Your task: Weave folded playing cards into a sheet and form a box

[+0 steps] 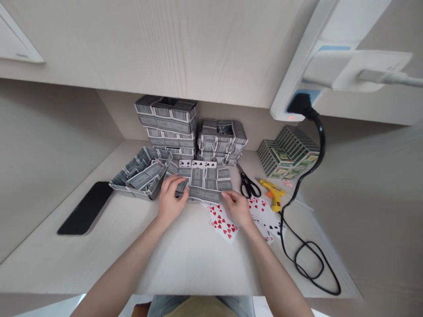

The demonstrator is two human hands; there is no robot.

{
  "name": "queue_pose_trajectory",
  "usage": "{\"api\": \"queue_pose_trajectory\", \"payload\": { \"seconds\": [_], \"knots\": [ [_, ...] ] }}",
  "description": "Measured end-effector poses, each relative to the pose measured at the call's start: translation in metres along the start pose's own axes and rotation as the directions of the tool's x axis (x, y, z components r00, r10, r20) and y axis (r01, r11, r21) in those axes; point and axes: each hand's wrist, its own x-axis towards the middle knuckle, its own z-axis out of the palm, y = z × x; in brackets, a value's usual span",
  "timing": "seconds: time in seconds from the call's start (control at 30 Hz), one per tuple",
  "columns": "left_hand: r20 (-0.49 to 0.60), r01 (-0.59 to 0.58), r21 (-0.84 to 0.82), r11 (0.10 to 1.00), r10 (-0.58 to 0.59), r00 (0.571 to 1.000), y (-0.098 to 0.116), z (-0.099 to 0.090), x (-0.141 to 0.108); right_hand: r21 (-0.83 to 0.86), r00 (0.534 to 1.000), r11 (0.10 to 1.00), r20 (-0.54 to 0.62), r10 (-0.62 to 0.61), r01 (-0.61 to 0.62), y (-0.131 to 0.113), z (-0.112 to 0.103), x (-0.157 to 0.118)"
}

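In front of me lies a piece built from grey-backed playing cards [205,194], with a raised strip along its near side. My left hand [172,198] is at its left end, thumb and fingers curved around the corner. At the right end, my right hand [237,208] has its thumb and forefinger pinched at the strip's corner. Three cards with black pips [198,164] show face-up along the far edge. Under and beside my right hand lie loose heart cards [223,222], with more loose cards [261,211] further right.
An open card-built tray [132,192] holds card pieces. Stacked card boxes [172,125] stand behind. Scissors [249,185], a yellow glue gun [275,193] and its black cord [299,264] lie right. Green-edged card decks [291,149] sit back right; a phone [86,208] lies left.
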Motion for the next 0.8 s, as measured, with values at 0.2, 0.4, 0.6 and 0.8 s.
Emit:
{"api": "queue_pose_trajectory", "payload": {
  "seconds": [0.2,0.4,0.6,0.8],
  "knots": [
    [0.065,-0.026,0.004,1.0,0.026,0.998,-0.004,0.006,-0.002,-0.186,0.998,0.982,-0.032,-0.047,0.041,-0.006,-0.011,0.002],
    [0.244,-0.09,0.047,0.995,0.076,0.967,-0.011,0.013,-0.007,-0.423,0.981,0.887,0.136,-0.14,0.185,-0.021,-0.014,-0.008],
    [0.336,-0.084,0.119,0.989,0.039,0.941,-0.011,0.013,-0.01,-0.643,0.899,0.693,0.437,-0.018,0.326,-0.027,-0.017,-0.02],
    [0.352,-0.048,0.122,0.991,0.002,0.936,-0.013,0.012,-0.01,-0.713,0.904,0.678,0.392,0.17,0.181,-0.029,-0.019,-0.023]
  ]
}}
